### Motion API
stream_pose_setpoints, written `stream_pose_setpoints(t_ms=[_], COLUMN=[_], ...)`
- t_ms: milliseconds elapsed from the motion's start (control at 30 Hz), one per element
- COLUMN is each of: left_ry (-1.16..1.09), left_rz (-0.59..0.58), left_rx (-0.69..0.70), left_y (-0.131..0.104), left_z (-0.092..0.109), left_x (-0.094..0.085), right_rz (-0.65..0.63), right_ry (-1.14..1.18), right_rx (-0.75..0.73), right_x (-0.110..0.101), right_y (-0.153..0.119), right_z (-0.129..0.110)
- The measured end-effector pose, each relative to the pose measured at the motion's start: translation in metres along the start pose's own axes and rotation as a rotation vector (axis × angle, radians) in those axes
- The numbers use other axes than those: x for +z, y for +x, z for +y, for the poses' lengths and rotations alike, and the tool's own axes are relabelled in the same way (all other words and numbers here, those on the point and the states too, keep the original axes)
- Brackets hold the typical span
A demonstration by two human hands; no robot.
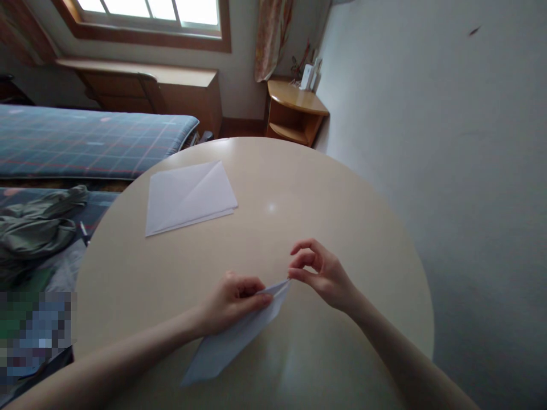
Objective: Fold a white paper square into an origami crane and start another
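A folded sheet of white paper (233, 347) is held tilted above the near part of the round table (342, 222). My left hand (237, 302) grips it near its upper edge, the thumb lying on the side toward me. At the paper's pointed right tip, my right hand (320, 273) pinches with thumb and a finger, its other fingers curled. Farther back on the left of the table lies a small stack of white paper (190, 196), the top sheet showing a diagonal fold line.
A bed with a blue plaid mattress (94, 142) stands left of the table, with crumpled grey-green cloth (38, 222) nearer me. A white wall (470, 171) rises close on the right. Behind are a wooden corner shelf (294, 97) and a desk (183, 77) under the window.
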State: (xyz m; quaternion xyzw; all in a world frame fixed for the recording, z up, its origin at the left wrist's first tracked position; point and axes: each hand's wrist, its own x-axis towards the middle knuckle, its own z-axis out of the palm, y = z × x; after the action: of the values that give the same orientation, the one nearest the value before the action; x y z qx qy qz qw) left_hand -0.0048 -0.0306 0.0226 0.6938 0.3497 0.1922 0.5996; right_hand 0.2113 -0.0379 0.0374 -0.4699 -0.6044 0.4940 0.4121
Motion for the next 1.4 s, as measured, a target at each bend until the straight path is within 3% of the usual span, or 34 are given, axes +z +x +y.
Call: stream_pose_setpoints(t_ms=[100,233,333,567,800,900,967,1033,1167,1267,1400], left_ry=[0.019,0.029,-0.003,-0.289,-0.363,-0.360,-0.307,-0.219,0.159,0.408,0.701], left_rz=[0.003,0.036,0.069,-0.092,-0.089,-0.024,0.023,0.073,0.073,0.087,0.358], left_rx=[0.001,0.002,-0.033,-0.241,-0.250,-0.245,-0.251,-0.233,-0.003,0.117,0.293], left_y=[0.000,0.000,0.002,0.006,0.008,0.012,0.016,0.021,0.035,0.043,0.046], left_z=[-0.002,-0.003,-0.005,-0.001,-0.005,-0.008,-0.008,-0.008,-0.002,0.003,-0.006], left_x=[0.000,0.001,0.002,-0.004,-0.011,-0.008,-0.005,-0.004,-0.014,-0.027,-0.037], right_rz=[0.006,-0.135,-0.148,0.032,0.146,0.080,-0.030,-0.059,0.121,0.154,0.132], right_ry=[-0.065,-0.278,-0.331,-0.174,0.043,0.175,0.214,0.227,0.180,0.100,-0.133], right_rx=[-0.057,-0.132,-0.136,-0.017,0.027,0.019,0.030,0.059,0.050,0.010,-0.055], right_x=[-0.002,0.004,0.009,0.001,-0.001,0.005,0.011,0.016,0.018,0.013,0.013], right_y=[0.003,0.001,-0.002,0.004,0.010,0.009,0.010,0.013,0.029,0.046,0.058], right_z=[0.004,0.003,0.002,0.006,0.013,0.018,0.023,0.029,0.032,0.029,0.031])
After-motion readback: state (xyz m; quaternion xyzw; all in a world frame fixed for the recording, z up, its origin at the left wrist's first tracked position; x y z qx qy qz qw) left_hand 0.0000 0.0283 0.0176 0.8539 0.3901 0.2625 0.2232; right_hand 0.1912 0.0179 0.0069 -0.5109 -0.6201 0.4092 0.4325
